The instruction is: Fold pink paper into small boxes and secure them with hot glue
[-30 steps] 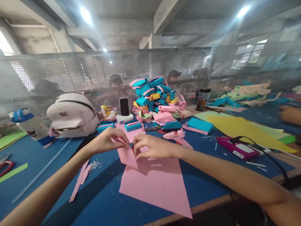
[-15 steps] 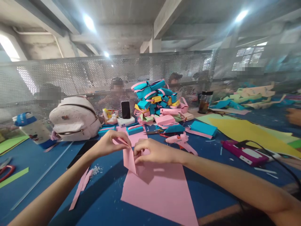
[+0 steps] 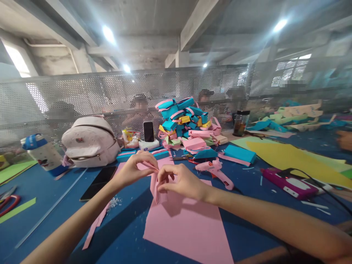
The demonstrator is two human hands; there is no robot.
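Observation:
Between my two hands a folded piece of pink paper [image 3: 154,187] stands above a large pink sheet [image 3: 187,227] on the blue table. My left hand [image 3: 140,167] pinches its upper edge between thumb and fingers. My right hand [image 3: 178,181] has its fingers curled in a pinch at the right side of the same piece, close to my left fingertips. What exactly lies between the right fingertips is partly hidden. To the right of my right hand lies a pink glue gun [image 3: 216,170]. Scissors [image 3: 181,158] lie just behind my hands.
A heap of blue, pink and yellow paper boxes [image 3: 187,124] rises at the back. Left are a phone [image 3: 99,183], white backpack [image 3: 90,143], bottle [image 3: 45,156] and red-handled scissors [image 3: 11,203]. A purple power strip [image 3: 288,183] with a cable and yellow sheets [image 3: 291,157] lie right.
The folded pink piece has turned so it now shows narrower, edge-on. Both hands stay close together on it. The whole view has shifted slightly.

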